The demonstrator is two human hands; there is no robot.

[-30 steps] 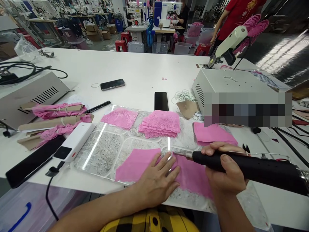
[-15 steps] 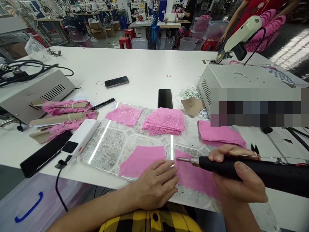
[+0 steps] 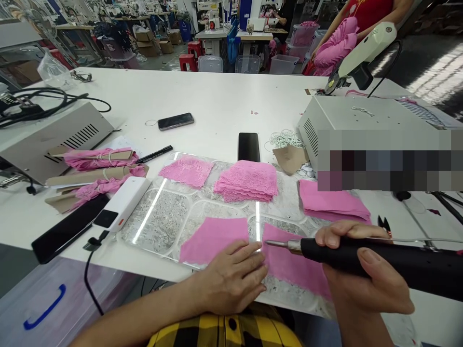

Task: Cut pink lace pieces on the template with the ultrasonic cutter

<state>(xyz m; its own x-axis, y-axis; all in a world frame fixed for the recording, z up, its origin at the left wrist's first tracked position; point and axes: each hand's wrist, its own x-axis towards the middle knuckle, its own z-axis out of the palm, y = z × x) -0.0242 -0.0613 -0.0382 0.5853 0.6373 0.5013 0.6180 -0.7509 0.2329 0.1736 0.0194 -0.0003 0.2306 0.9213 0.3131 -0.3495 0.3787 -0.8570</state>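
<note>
Left hand (image 3: 235, 277) spread flat on pink fabric (image 3: 213, 236); right hand (image 3: 365, 274) clamped around black tool (image 3: 379, 262), tip near left fingertips.

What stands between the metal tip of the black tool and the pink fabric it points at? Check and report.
Nothing visible. The right hand holds the black handheld tool, whose metal tip lies over the pink fabric piece on the clear plate. The left hand presses flat beside it, fingers just short of the tip.
</note>
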